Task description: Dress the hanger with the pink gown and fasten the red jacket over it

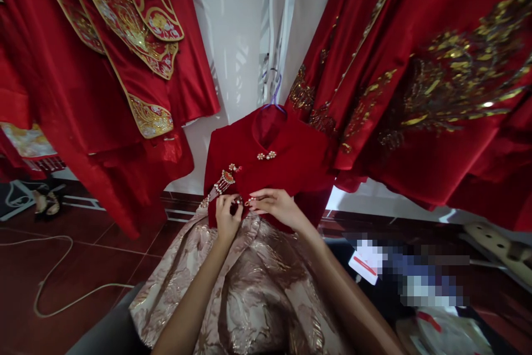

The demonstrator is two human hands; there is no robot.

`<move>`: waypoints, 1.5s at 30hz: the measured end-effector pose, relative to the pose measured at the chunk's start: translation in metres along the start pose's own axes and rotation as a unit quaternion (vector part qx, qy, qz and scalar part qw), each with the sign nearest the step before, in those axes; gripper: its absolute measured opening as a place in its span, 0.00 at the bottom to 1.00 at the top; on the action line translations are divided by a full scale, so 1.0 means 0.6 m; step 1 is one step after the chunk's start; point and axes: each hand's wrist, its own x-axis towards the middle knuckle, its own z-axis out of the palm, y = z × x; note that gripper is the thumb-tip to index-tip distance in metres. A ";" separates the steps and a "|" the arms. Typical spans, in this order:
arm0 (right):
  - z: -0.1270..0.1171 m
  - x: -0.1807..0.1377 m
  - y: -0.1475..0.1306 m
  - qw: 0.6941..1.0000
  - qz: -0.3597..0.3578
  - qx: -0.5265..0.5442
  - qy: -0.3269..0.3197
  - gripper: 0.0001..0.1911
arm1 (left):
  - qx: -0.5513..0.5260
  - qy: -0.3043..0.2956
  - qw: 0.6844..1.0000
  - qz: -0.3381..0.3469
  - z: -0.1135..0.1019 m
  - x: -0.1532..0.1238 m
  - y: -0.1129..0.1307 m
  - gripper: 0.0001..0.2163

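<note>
A red velvet top [274,172] hangs in front of me on a purple hanger [277,90], above a pale pink-gold brocade skirt [257,288]. My left hand [228,216] is closed, its thumb and index finger pinching one side of a small jewelled fastener [238,200] at the waist. From the right, my right hand [277,205] has its fingertips closed on the other side of this fastener; the fingers partly hide it. A similar jewelled clasp [266,155] sits below the collar. A beaded tassel brooch [225,178] is on the top's left side.
Red embroidered garments [153,50] hang at the left, and gold-sequined red ones [415,94] at the right. Behind stands a white wall [236,28]. A cable [70,305] and dark shoes [47,202] lie on the tiled floor. Plastic-wrapped items [446,333] are at lower right.
</note>
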 end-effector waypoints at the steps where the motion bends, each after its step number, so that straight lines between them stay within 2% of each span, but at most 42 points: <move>1: 0.008 0.007 0.012 1.000 -0.009 -0.004 0.010 0.19 | -0.009 -0.005 1.000 0.000 0.000 -0.001 0.002 0.09; 5: 0.024 0.029 0.052 0.996 -0.038 -0.037 0.075 0.21 | -0.025 -0.005 1.000 -0.004 0.001 -0.001 0.004 0.05; 10: 0.017 0.032 0.064 0.985 -0.079 -0.136 0.069 0.18 | -0.046 -0.004 0.998 -0.030 -0.003 -0.001 0.009 0.06; 13: 0.019 0.030 0.065 0.965 -0.128 -0.208 0.098 0.14 | -0.061 -0.011 0.995 -0.072 -0.006 -0.005 0.018 0.06; 18: 0.029 0.028 0.072 0.937 -0.184 -0.269 0.129 0.11 | -0.139 -0.019 0.979 -0.149 -0.008 -0.014 0.027 0.10; 28: 0.041 0.024 0.079 0.932 -0.198 -0.276 0.127 0.11 | -0.216 -0.018 0.953 -0.212 -0.005 -0.013 0.014 0.12; 36: 0.039 0.028 0.091 0.930 -0.204 -0.271 0.143 0.10 | -0.199 -0.049 0.956 -0.208 -0.006 -0.017 0.008 0.13; 41: 0.041 0.031 0.096 0.927 -0.215 -0.266 0.157 0.09 | -0.185 -0.047 0.961 -0.201 -0.006 -0.015 0.005 0.11; 45: 0.043 0.030 0.097 0.914 -0.216 -0.299 0.171 0.09 | -0.213 -0.048 0.956 -0.198 -0.003 -0.014 0.002 0.10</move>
